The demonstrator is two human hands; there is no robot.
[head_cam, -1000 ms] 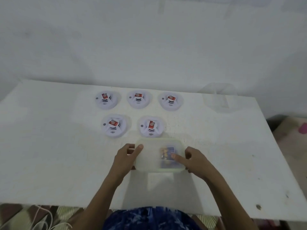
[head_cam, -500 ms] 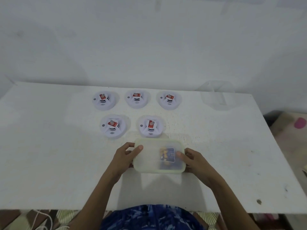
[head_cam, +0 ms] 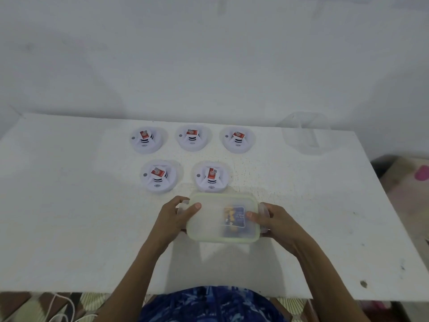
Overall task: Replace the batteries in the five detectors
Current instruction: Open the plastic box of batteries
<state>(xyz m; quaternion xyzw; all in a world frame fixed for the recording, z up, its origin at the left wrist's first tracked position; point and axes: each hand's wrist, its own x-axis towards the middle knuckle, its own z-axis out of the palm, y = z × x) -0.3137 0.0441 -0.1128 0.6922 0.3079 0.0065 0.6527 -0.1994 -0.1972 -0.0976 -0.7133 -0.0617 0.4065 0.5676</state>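
Observation:
Several round white detectors with red labels lie on the white table (head_cam: 69,217): three in a back row, from the left one (head_cam: 145,140) to the right one (head_cam: 237,139), and two in front (head_cam: 158,175) (head_cam: 210,177). Just before the front pair sits a translucent lidded plastic box (head_cam: 213,219) with a green rim; a blue and yellow battery pack (head_cam: 233,217) shows through the lid. My left hand (head_cam: 174,217) grips the box's left end, thumb on the lid. My right hand (head_cam: 272,220) grips its right end, thumb on the lid.
A clear plastic container (head_cam: 306,133) stands at the back right of the table. A white wall rises behind the table. White cables (head_cam: 60,310) lie on the floor at the lower left. A pink object (head_cam: 421,175) lies off the table's right edge.
My right hand moved from the lid's top to the box's right end, and both hands now clasp the box at its ends. The box looks slightly raised and tilted.

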